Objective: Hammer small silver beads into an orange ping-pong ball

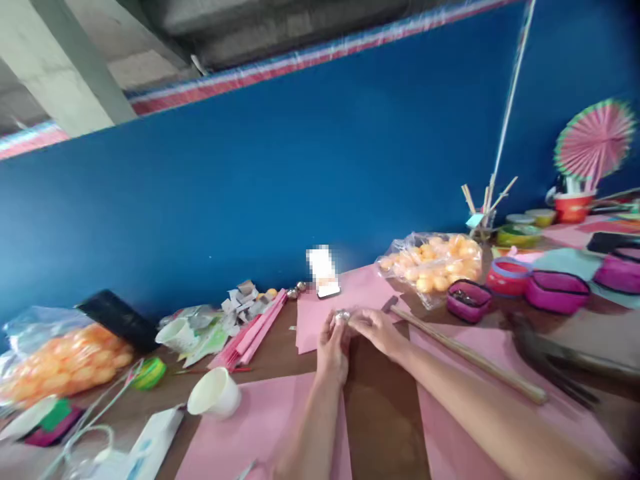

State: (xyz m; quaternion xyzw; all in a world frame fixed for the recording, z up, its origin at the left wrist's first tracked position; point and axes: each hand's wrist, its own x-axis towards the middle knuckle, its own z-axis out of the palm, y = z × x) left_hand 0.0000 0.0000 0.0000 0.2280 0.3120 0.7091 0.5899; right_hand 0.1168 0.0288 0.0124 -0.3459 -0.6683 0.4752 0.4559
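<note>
A brown worktable (383,413) spread with pink paper sheets (260,427) runs away from the camera towards a deep blue wall (300,167). Nearest the camera, a white paper cup (215,393) lies on its side at the edge of a sheet, with a white carton (153,440) just beside it.

Both forearms reach out over the bare strip of wood. The left hand (333,347) and the right hand (377,330) meet fingertip to fingertip, each pinching a small silvery piece (343,315). It is held just above the table where the wood meets a further pink sheet. The piece is shiny and rounded; motion blur hides anything finer.

A wooden-handled hammer (465,353) lies slantwise near the right hand. On the left, a clear bag (60,360) is filled with orange balls, and a second white cup (175,333) stands among paper scraps and folded pink strips (255,330).

Further right, another clear bag of orange balls (433,263) sits near a row of magenta tubs (467,300). The nearest tub holds small dark bits too blurred to name. Behind the tubs are a red bowl (507,275), a green bowl (517,235) and a jar of wooden sticks (483,213).

At the far right, a pink pleated paper fan (595,140) rises from a red pot (573,207) against the wall. A concrete beam (65,67) crosses above.
</note>
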